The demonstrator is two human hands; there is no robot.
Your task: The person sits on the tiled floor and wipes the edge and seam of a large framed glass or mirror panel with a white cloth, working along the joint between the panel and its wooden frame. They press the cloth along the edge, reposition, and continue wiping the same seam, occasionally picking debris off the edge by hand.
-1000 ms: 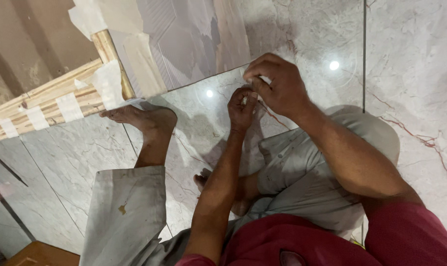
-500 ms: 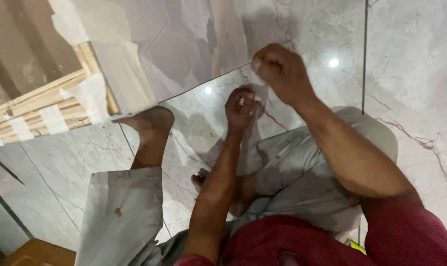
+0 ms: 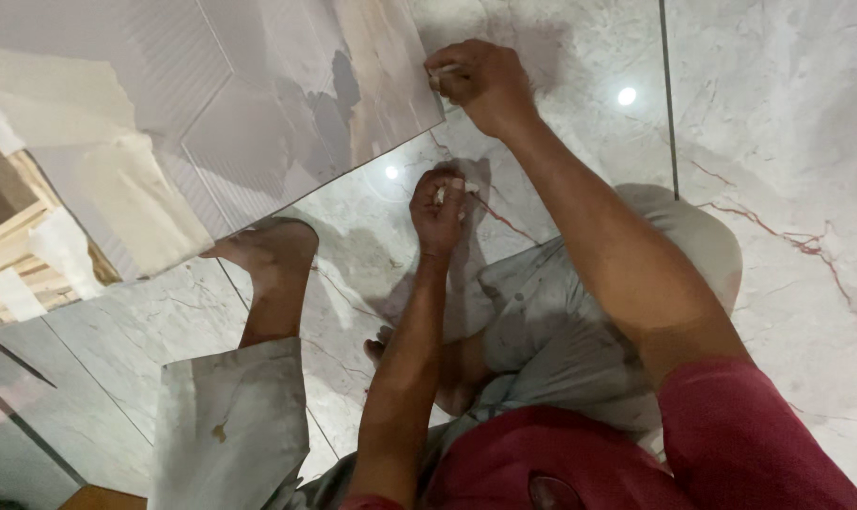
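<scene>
Sitting on a polished marble floor [image 3: 778, 189], the person works with both hands near the top centre of the frame, where a large grey tile [image 3: 287, 104] lies with its lower right corner pointing toward them. The right hand [image 3: 480, 80], at the top centre, is curled shut around a small pale object at the tile's corner edge; what that object is cannot be told, as only a sliver shows between thumb and fingers. The left hand [image 3: 438, 208], just below it in the middle of the frame, is likewise closed, pinching a small white piece [image 3: 445, 192] against the floor close to a thin reddish line [image 3: 499, 219] that runs down to the right. The two hands are near each other but apart. A bare foot [image 3: 273, 250] rests at left of centre, touching the tile's lower edge, and a wooden pallet [image 3: 13, 264] shows at the far left. Judging from this, the step in hand is marking or fixing a line between the tile's corner and a point on the floor. Any next move would call for keeping both pinches firm and steady, since a slip at either end would shift the line.
</scene>
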